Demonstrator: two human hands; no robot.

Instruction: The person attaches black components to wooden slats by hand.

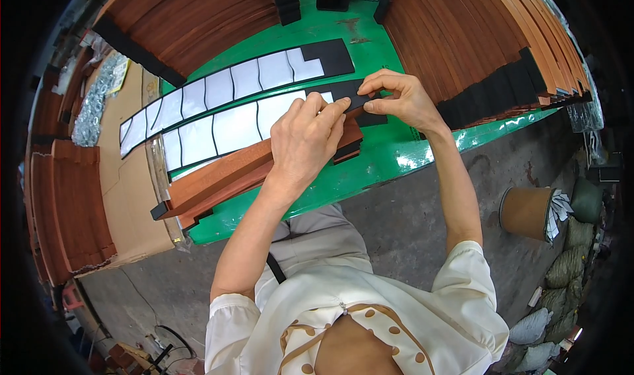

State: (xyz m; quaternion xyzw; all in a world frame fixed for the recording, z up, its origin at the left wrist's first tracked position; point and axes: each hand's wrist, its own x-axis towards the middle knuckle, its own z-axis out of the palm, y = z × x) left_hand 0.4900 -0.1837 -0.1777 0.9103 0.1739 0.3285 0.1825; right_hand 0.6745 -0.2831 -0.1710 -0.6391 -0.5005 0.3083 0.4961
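My left hand (305,137) and my right hand (403,99) meet over the end of a reddish-brown wooden slat (218,180) lying on a green table (370,170). Between the fingertips of both hands is a small black pad (353,100), pinched at the end of a white backing strip (224,132) that carries black pad outlines. A second such strip (231,84) lies just behind it, with black pads still on its right end. More slats lie under the top slat, with black pads on their ends.
Stacks of wooden slats fan out at the back left (198,11) and back right (475,38), some tipped with black pads. Cardboard (125,196) and more wood sit at the left. A brown bucket (525,211) and filled sacks (564,266) stand on the concrete floor at right.
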